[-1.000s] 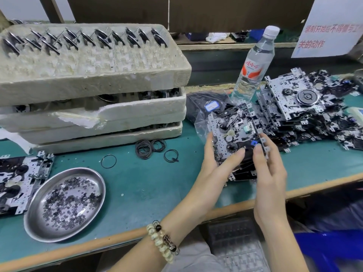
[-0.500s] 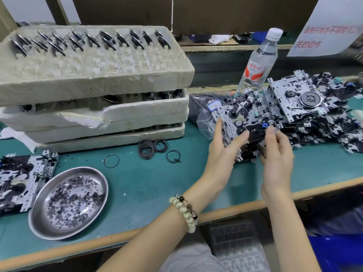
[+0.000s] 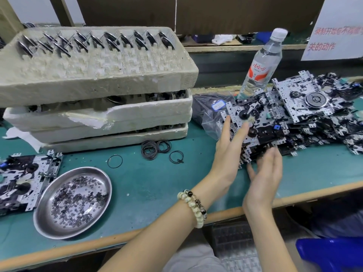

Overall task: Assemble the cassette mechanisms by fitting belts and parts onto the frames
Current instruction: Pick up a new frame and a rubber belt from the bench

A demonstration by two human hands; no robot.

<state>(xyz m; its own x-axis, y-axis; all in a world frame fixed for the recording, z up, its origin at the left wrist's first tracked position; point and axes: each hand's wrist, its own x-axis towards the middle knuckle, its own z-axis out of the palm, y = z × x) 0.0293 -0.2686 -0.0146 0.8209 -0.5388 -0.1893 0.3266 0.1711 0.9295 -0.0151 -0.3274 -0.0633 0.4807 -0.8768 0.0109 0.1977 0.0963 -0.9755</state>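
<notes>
Left hand (image 3: 229, 154) straight-fingered against top frame (image 3: 263, 112) of pile (image 3: 318, 134); right hand (image 3: 263, 177) slack, empty, just below. Beyond grip: bottle (image 3: 261, 61) marked 娃哈哈, sign (image 3: 337, 26) ending 关的动作 in red.

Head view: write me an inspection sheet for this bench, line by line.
Surface: green bench mat.
Job's things: pile of cassette mechanisms at right; single mechanism at left; loose black belts; steel dish of washers; stacked foam trays, flywheels in the top one.
Clutter: water bottle upright behind the pile; plastic bag beside it.
Grips: left hand open, straight fingers on the nearest frame; right hand open at the pile's near edge, holding nothing.
Cables: nothing seen.
Surroundings: paper sign with red characters at right rear; blue container below the bench edge.
</notes>
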